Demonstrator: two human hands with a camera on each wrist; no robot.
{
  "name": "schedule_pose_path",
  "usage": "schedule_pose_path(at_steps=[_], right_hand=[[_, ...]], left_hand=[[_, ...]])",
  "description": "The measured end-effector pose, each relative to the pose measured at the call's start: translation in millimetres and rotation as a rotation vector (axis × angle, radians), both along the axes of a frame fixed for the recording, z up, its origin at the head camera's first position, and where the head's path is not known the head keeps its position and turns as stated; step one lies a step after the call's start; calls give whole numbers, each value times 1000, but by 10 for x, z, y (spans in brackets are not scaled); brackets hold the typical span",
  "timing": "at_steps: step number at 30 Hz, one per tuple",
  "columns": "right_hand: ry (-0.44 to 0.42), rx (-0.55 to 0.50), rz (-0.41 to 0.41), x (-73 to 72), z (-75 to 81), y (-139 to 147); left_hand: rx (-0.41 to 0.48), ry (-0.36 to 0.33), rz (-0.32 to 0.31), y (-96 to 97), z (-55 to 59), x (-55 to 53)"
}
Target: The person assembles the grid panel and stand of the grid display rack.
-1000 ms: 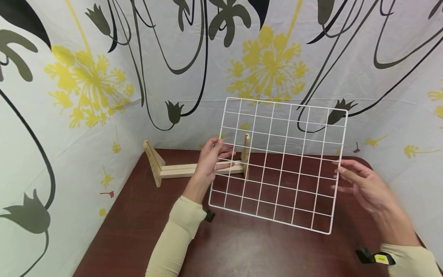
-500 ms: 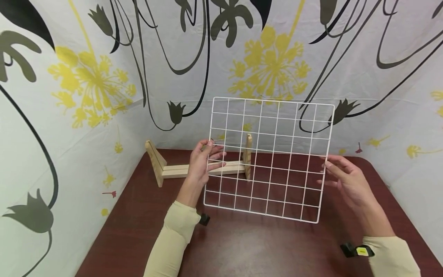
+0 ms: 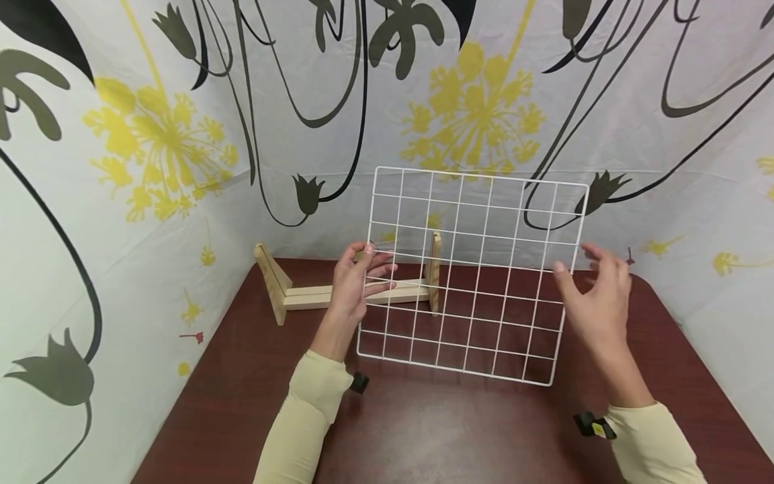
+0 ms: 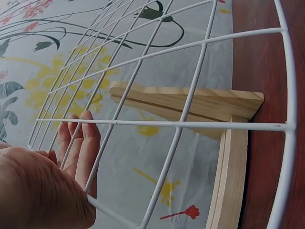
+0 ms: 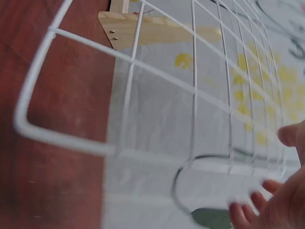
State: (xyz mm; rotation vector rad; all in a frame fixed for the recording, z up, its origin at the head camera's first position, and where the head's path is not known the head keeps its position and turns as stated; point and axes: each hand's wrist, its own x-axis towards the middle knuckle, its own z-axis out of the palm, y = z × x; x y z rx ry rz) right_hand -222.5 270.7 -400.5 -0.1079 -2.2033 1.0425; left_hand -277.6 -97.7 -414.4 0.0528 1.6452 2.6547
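The left hand point(image 3: 353, 281) hides part of the stand point(image 3: 308, 298); the head view's bottom edge cuts off both sleeves point(image 3: 306, 410) and the table point(image 3: 447, 430). In the right wrist view, the right hand point(image 3: 600, 302) is blurred and cropped; whether its thumb touches the grid point(image 3: 475, 292) is unclear. Any print on the yellow label point(image 3: 598, 430) is illegibly small.
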Motion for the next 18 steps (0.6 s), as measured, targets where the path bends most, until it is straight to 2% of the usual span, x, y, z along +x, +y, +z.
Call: schedule_pose_path(at_steps=[1, 3, 4, 6, 8, 11, 14, 18], right_hand=[[77, 19, -22, -8, 42, -81], [217, 61, -11, -14, 117, -259], [269, 91, 13, -15, 152, -350], [318, 157, 72, -10, 201, -548], [309, 233, 133, -9, 225, -740], [261, 359, 171, -25, 226, -977], [200, 451, 138, -53, 224, -1142], [127, 486, 66, -102, 255, -1297]], left_hand=[[1, 0, 0, 4, 3, -1], [7, 4, 0, 15, 4, -4], [14, 6, 0, 22, 4, -5], [24, 9, -2, 39, 1, -8], [31, 10, -4, 59, -2, -10], [29, 9, -7, 83, -4, -8], [21, 12, -8, 99, -2, -5], [24, 17, -7, 110, 7, -11]])
